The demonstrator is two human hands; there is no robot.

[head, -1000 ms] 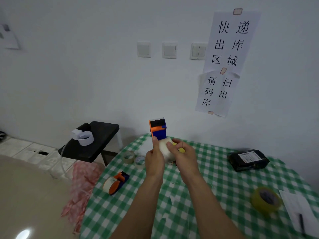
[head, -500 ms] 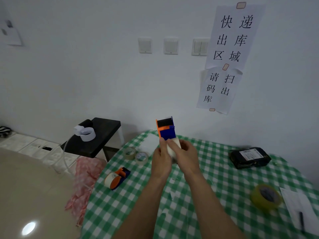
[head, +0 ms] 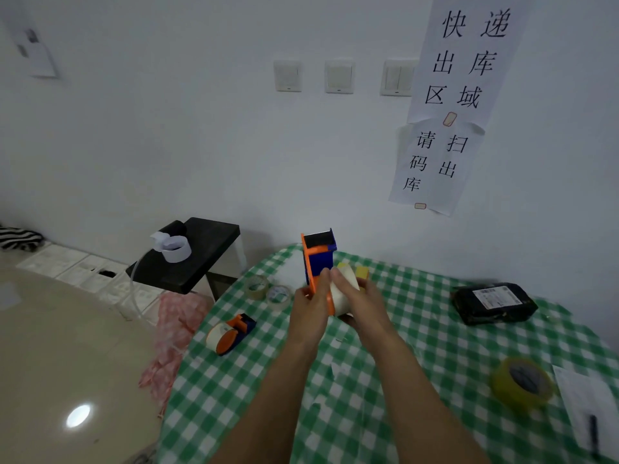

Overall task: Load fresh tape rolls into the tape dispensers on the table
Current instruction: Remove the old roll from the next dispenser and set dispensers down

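Dispenser, first item: orange-and-blue plastic tape dispenser (head: 320, 259), held upright in the air above the far side of the table, black-topped end uppermost. Against its orange side plate, at the lower end, sits a white tape roll (head: 341, 291); whether it is fully seated on the hub cannot be told. A small yellow piece (head: 362, 272) shows just behind the roll, identity unclear.

Hands: the left hand (head: 310, 308) grips the edge of the orange plate, fingers curled round it. The right hand (head: 361, 298) is wrapped round the white tape roll from the right. Both hands are close together, fingertips meeting at the roll.

Table: round table under a green-and-white checked cloth (head: 435, 333). On it:
- second orange-and-blue tape dispenser (head: 231, 333), lying on its side near the left edge, a pale roll in it;
- two clear tape rolls (head: 257, 287), flat and side by side, between that dispenser and the hands;
- black wrapped parcel with a white label (head: 495, 303), far right;
- yellow tape roll (head: 522, 383), flat, near right;
- white paper sheet (head: 589, 396) at the right edge, a black pen (head: 593, 437) on it.

Off the table: black stool (head: 201, 259) to the left, carrying a curled white paper strip (head: 174, 249); pink cloth (head: 177, 329) below the table's left edge; three white wall switches (head: 339, 77); two paper signs with black characters (head: 469, 61).
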